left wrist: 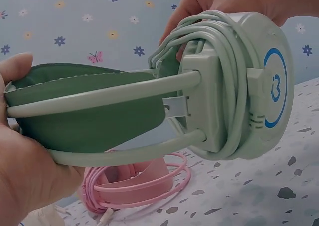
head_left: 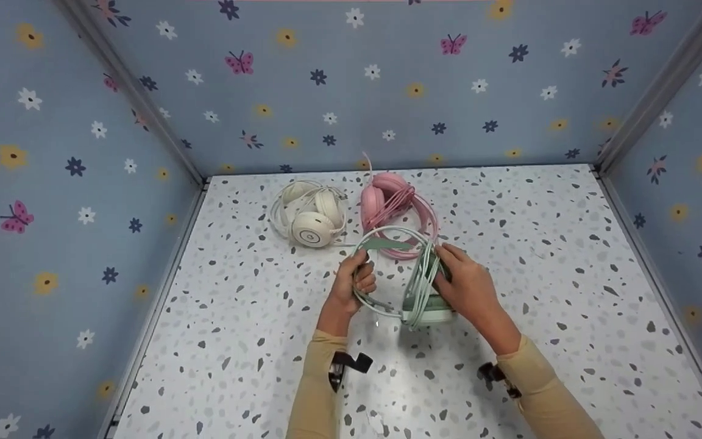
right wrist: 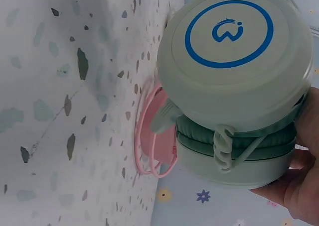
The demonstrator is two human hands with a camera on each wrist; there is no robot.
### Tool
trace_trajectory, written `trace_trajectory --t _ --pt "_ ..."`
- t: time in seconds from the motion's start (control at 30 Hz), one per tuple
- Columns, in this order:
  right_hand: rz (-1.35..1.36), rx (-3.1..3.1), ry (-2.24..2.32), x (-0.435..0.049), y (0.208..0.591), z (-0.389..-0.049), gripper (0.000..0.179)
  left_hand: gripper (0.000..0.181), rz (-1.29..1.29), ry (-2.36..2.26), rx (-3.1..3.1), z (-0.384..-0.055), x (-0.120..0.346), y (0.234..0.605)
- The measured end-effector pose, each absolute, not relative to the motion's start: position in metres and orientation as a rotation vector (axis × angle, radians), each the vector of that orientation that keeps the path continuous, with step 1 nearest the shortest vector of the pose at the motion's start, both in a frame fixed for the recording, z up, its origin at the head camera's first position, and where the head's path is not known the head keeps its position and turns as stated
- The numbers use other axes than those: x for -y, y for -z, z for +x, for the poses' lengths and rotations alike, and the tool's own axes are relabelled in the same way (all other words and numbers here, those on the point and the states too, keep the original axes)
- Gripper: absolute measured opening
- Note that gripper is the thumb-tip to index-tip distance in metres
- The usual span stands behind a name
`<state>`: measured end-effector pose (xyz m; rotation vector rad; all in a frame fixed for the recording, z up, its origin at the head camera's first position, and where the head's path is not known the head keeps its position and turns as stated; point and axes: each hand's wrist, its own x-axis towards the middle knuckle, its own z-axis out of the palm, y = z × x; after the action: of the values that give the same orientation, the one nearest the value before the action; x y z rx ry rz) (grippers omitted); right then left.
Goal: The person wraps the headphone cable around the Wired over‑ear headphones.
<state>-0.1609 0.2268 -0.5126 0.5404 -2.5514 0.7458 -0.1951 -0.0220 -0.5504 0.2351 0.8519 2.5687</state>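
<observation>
Green headphones point(head_left: 429, 314) are held up above the table between both hands, their cable wound around the earcups. My left hand point(head_left: 351, 281) grips the headband point(left wrist: 89, 99), fingers curled around its rods and dark green strap. At the other end, my right hand point(head_left: 470, 285) holds the earcups point(right wrist: 234, 61), its thumb and fingers on their far side, partly hidden in the left wrist view. Beyond them on the table lie pink headphones point(head_left: 391, 183) with a bundled cable, partly overlapped by the green pair. White headphones point(head_left: 314, 228) rest to their left.
A white speckled table point(head_left: 235, 341) spreads beneath the hands. Blue flowered panels stand along the back point(head_left: 375, 110), the left point(head_left: 52, 231) and the right point(head_left: 692, 183), with grey corner posts between them.
</observation>
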Motion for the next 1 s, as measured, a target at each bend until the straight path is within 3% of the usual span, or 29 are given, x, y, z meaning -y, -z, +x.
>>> trace_trajectory --t 0.17,0.33,0.43,0.77,1.0 --pt "0.533 2.500 -0.715 -0.236 0.500 -0.165 0.040 0.025 0.160 -2.420 -1.264 -0.202 0.023 0.539" --pt "0.468 2.512 -0.712 -0.250 0.490 -0.175 0.037 0.055 0.211 -2.245 -1.510 -0.210 0.025 0.528" --pt "0.386 2.510 -0.703 -0.262 0.486 -0.185 0.034 0.062 0.162 -2.185 -1.598 -0.211 0.031 0.527" --pt "0.103 2.580 -0.639 -0.326 0.473 -0.249 0.017 0.050 0.087 -2.044 -1.658 -0.193 0.042 0.560" --pt "-0.146 2.801 -0.641 -0.361 0.485 -0.294 0.021 0.041 -0.031 -2.059 -1.608 -0.181 0.039 0.576"
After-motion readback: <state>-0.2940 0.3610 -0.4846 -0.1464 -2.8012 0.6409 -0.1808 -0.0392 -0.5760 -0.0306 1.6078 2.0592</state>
